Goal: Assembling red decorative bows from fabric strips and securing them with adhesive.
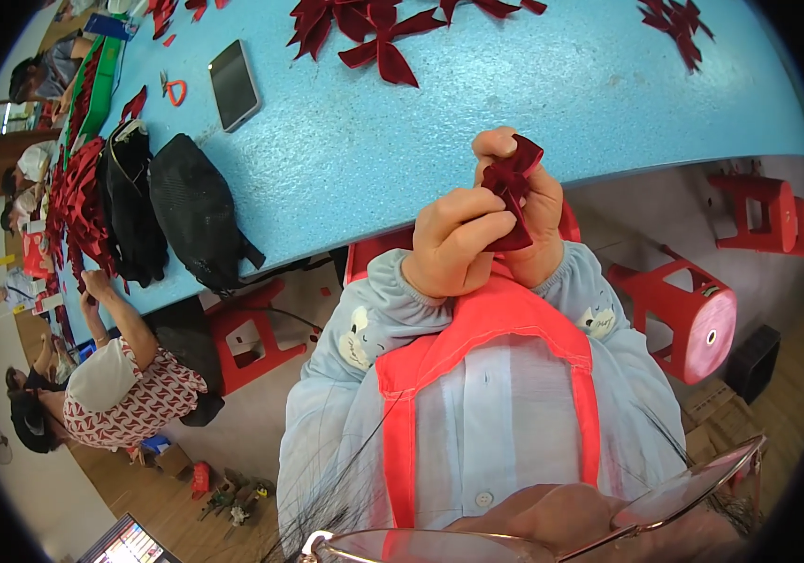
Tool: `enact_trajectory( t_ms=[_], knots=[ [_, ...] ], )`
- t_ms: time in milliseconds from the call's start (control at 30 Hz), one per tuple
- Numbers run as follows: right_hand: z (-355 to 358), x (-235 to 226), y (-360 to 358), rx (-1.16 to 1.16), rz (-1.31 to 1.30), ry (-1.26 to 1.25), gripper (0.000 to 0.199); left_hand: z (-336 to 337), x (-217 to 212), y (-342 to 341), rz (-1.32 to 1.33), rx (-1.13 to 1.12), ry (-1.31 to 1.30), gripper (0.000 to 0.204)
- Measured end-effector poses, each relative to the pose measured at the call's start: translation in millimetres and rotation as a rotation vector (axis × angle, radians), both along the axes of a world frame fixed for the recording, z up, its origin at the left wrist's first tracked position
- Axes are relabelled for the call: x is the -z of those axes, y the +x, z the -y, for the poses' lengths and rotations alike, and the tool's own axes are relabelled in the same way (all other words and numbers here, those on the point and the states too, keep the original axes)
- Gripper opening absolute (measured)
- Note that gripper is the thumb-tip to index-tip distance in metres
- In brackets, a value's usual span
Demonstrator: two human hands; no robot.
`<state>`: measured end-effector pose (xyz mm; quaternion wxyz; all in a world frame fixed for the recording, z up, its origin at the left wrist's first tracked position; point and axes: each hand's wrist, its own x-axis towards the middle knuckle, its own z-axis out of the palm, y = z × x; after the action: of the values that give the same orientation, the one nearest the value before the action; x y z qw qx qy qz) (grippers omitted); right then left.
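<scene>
Both my hands are raised in front of my chest at the near edge of a blue table point(421, 122). My left hand point(453, 246) and my right hand point(533, 202) together pinch a folded piece of dark red fabric point(513, 183), shaped like a small bow. My right thumb and fingers press its upper part, and my left fingers curl round its lower part. I wear pale blue sleeves and a red-strapped apron.
More dark red fabric bows point(378, 33) lie at the table's far side. A dark phone point(234, 84), small orange scissors point(175, 91) and two black bags point(191, 211) sit to the left. Another person point(120, 375) works there. Red plastic stools point(693, 314) stand on my right.
</scene>
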<state>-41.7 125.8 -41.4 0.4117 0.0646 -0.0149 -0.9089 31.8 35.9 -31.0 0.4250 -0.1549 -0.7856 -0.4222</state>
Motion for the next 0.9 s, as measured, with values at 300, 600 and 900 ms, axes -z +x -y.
enact_trajectory(
  t_ms=[300,600,900],
  knots=[
    [-2,9,-9,-0.049,-0.198,-0.190,0.007,1,-1,6,0.006,0.006,0.012,0.040],
    [-9,5,-11,0.058,-0.598,0.103,0.027,27,2,4,-0.049,0.013,-0.304,0.031],
    [-8,-16,-2,0.004,-0.717,0.495,0.035,34,-4,4,-0.142,-0.063,-0.441,0.029]
  ],
)
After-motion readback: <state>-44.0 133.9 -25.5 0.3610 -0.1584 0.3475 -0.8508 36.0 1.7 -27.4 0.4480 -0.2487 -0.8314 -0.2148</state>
